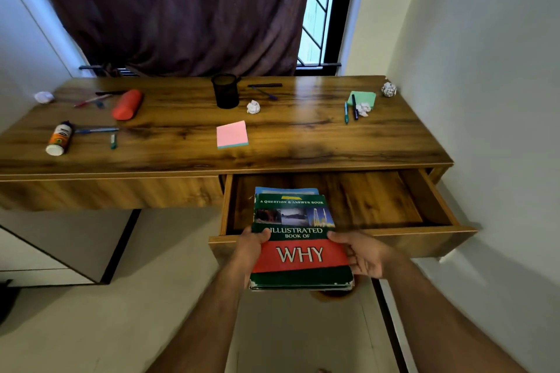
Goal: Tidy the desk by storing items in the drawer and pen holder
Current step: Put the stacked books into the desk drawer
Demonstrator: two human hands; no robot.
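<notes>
Risk: I am watching the books [298, 239] tipping over the drawer [436, 200] front edge; they could catch it and the lower ones slide out.
Left hand [253, 247]: gripping the stack's left edge, thumb on the cover.
Right hand [362, 254]: cupping its right edge.
Books: green-and-red cover, 1 blue beneath, half over the drawer's left end.
</notes>
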